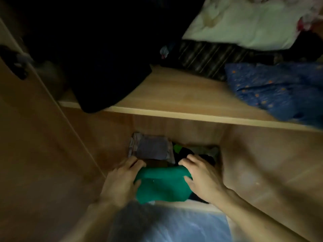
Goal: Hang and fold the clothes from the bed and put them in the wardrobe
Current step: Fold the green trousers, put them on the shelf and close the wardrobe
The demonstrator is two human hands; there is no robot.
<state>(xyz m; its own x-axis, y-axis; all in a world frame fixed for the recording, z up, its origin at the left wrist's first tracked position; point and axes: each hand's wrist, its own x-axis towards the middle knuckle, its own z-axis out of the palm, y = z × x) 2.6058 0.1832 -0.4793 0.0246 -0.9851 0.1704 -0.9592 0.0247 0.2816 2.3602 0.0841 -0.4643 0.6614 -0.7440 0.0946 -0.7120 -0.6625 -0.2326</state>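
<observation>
Lower centre: left hand and right hand grasp the folded green garment by its sides; pushed in hard, it may unfold, or rumple the grey folded stack just above it.

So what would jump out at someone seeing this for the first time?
First, the folded green garment, low in the middle, held at its sides by the left hand and right hand inside the wardrobe's lower compartment. Next come the blue patterned cloth on the wooden shelf above at right, and the pale cloth at top right.
</observation>
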